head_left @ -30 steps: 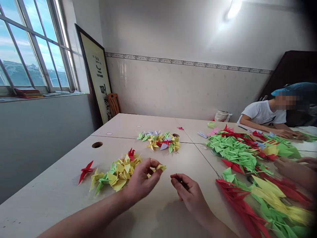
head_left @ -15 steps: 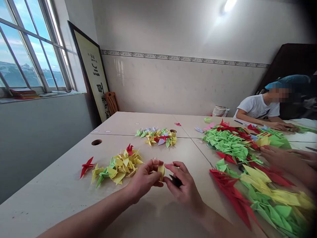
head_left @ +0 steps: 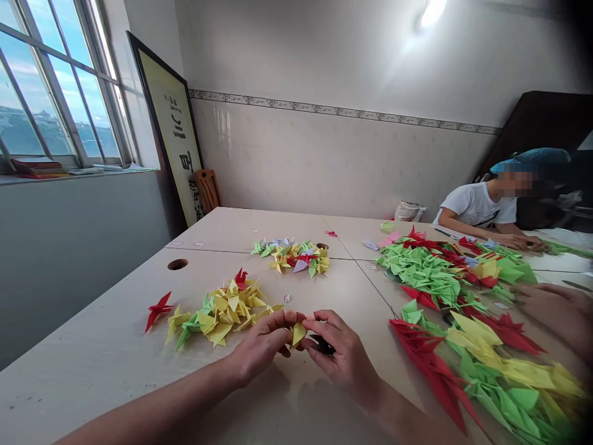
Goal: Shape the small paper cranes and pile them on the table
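A small yellow paper crane [head_left: 299, 334] is pinched between my left hand [head_left: 262, 346] and my right hand [head_left: 340, 352] above the pale table [head_left: 115, 321]. My right hand also holds a small dark object [head_left: 323, 344], partly hidden by the fingers; I cannot tell what it is. Just left of my left hand lies a heap of yellow and green paper cranes [head_left: 217, 318], with a red crane [head_left: 159, 311] beyond it. Long bunches of red, yellow and green cranes [head_left: 486, 364] lie to my right.
A smaller mixed crane pile [head_left: 291, 256] lies ahead, near a round table hole [head_left: 177, 264]. Another person's hand [head_left: 556, 315] reaches in at right. A seated person [head_left: 477, 207] works at the far right. A window and leaning framed calligraphy stand left.
My hands have come together from apart, both now at the yellow crane. The other person's hand has drawn back to the right. The view has shifted slightly.
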### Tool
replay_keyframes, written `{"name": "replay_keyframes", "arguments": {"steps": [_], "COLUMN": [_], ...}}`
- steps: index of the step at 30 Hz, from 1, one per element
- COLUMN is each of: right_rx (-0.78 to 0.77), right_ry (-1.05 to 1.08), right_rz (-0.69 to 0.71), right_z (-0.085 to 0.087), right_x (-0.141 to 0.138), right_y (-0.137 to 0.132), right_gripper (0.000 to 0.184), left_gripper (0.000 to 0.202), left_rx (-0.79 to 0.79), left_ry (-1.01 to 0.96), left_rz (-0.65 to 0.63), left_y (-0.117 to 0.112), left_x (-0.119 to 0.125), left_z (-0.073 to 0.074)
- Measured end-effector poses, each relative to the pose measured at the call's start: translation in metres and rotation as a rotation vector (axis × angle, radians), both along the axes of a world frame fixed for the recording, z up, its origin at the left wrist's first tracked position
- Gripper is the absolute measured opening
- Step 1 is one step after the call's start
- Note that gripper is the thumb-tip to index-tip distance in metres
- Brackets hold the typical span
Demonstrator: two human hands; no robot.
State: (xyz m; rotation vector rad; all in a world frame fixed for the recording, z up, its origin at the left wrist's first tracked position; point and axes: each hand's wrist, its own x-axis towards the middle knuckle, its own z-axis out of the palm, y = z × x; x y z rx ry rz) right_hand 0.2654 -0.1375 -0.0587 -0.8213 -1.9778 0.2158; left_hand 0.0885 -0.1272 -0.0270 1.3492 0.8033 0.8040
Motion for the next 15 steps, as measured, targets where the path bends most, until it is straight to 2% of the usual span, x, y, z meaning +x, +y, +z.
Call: {"name": "replay_keyframes", "arguments": {"steps": [6, 11, 15], "right_rx": [-0.071, -0.212, -0.287], "right_ry": [0.118, 0.22, 0.271], "right_rz": [-0.042, -0.062, -0.044], "right_z": [0.004, 0.005, 0.007], "right_x": [-0.005, -0.01, -0.014], "right_y": [-0.002, -0.005, -0.009], "right_gripper": [0.015, 0.014, 0.015], "left_gripper": [0.02, 0.02, 0.027], "left_rx": [0.07, 0.007, -0.001], "left_ry": [-0.024, -0.07, -0.059], "left_rz": [0.033, 0.014, 0.072], "left_y": [0.002, 0.001, 0.002], "left_x": [0.002, 0.004, 0.005], "left_z": [-0.005, -0.006, -0.01]}}
